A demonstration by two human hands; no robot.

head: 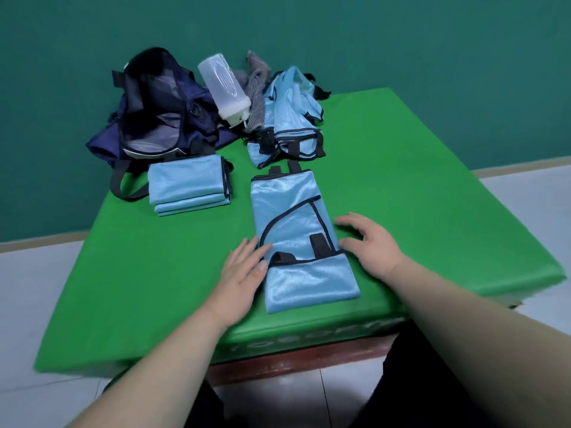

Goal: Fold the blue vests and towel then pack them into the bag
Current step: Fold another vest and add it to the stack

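- Two hands, head view, both open: your left hand (244, 273) lies flat with its fingertips on the half-folded vest (309, 282). Your right hand (370, 245) is spread just beside the vest's right edge.
- The vest lies mid green table (432, 196). The folded stack (188, 186) is near the navy bag (154, 112). The unfolded vests (290, 112) and grey towel (256, 97) are behind, beside the bottle (224, 88).
- Risk: the fabric looks slick. If you fold it unpinned, the layers may slide and the straps poke out.
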